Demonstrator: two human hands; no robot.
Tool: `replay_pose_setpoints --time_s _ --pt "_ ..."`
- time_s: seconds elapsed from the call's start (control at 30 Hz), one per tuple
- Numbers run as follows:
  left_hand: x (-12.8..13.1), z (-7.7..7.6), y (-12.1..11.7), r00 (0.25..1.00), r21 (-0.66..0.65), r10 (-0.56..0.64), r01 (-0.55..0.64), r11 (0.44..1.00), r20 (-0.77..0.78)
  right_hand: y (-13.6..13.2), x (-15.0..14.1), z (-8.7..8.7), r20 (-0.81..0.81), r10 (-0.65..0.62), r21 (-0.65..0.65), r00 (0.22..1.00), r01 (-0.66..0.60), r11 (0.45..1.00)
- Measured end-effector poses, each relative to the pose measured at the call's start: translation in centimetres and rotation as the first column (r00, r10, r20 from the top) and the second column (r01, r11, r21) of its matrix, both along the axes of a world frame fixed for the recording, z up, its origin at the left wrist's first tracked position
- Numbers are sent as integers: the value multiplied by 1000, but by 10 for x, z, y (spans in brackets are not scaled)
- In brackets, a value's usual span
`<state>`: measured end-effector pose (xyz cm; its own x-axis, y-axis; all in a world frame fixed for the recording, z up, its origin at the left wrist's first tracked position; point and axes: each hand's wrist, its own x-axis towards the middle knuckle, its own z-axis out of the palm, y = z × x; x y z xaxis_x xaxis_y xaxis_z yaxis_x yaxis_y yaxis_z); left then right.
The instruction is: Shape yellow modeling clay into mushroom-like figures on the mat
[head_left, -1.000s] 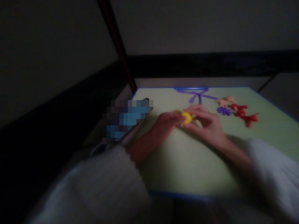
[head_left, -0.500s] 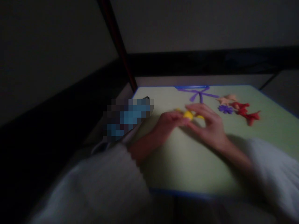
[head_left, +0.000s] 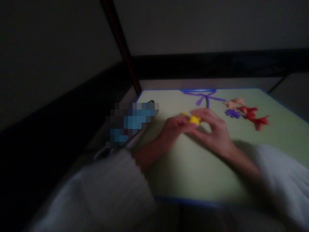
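Both hands meet over the pale board [head_left: 183, 174], around a lump of yellow modelling clay [head_left: 194, 120]. My left hand [head_left: 172, 129] is closed, its fingertips pinching the lump from the left. From the right, my right hand [head_left: 216, 130] curls its fingers over the top of the clay, with the thumb below. A smaller yellow clay bit [head_left: 184, 114] shows just behind the left fingertips; whether it joins the lump I cannot tell. The fingers hide part of the clay.
Purple clay strips [head_left: 207, 100] lie at the board's far side. To the right are a purple clay flower [head_left: 233, 113], peach clay pieces [head_left: 233, 104] and red clay pieces [head_left: 251, 115]. A phone-like device [head_left: 138, 121], its screen pixelated, is at the left edge.
My right fingers have shifted slightly left and down around the lump. The yellow part seen inside the right hand's curl before is now mostly hidden. The left hand has hardly moved.
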<state>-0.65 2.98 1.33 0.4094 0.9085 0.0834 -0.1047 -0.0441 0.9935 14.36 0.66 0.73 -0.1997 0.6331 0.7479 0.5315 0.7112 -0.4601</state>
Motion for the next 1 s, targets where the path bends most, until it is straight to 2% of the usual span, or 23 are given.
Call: replay_pose_setpoints --time_s 0.13,0.27,0.43,0.53,0.73,0.87,1.0 --pt "0 -5 2 999 -13 -16 16 1000 37 -1 0 1 -12 -50 -17 999 50 999" --pt "0 -9 6 999 -41 -46 47 998 19 -1 1 1 2 -36 -27 999 36 999" --pt "0 -6 6 997 97 28 -21 995 -66 -1 1 1 8 -5 -25 1000 5 1000" --pt "0 -7 5 995 130 58 -48 990 -78 -1 1 1 -1 10 -57 1000 -10 998" --pt "-1 -12 6 995 -1 98 -98 995 36 0 3 1 -57 -54 -112 997 48 993" --pt "-1 -9 6 999 73 32 -32 997 3 1 4 1 -72 -53 -115 996 44 992" --pt "0 -7 5 994 165 94 -82 983 -62 0 4 1 -50 -41 -112 998 35 993"
